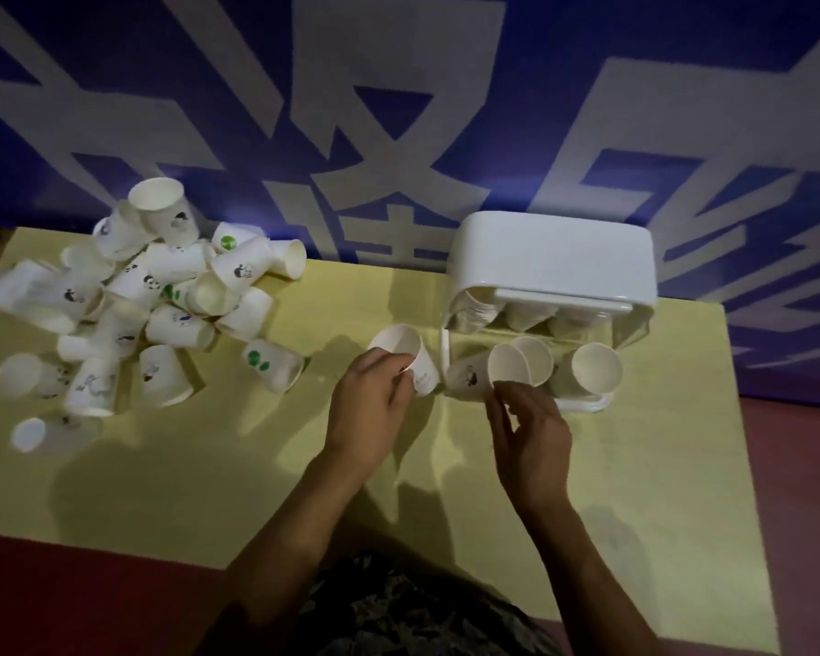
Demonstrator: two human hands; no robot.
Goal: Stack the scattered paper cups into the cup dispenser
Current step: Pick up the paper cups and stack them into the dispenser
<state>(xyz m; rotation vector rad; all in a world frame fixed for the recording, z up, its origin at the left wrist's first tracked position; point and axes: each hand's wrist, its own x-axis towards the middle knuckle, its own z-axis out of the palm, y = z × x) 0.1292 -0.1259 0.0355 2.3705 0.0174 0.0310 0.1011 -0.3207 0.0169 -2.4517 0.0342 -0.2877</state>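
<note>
My left hand grips a white paper cup with its mouth facing up and away, just left of the cup dispenser. The dispenser is a white box with a lid and a clear front, and several cups sit inside it. My right hand is at the dispenser's front opening, fingers touching the rim of a cup lying on its side there. I cannot tell whether it grips that cup. Another cup lies at the right of the opening. A heap of scattered cups covers the table's left side.
The table has a yellow top with a red floor strip along its near and right edges. A blue wall with large pale characters stands right behind it. A loose cup with green dots lies between the heap and my left hand.
</note>
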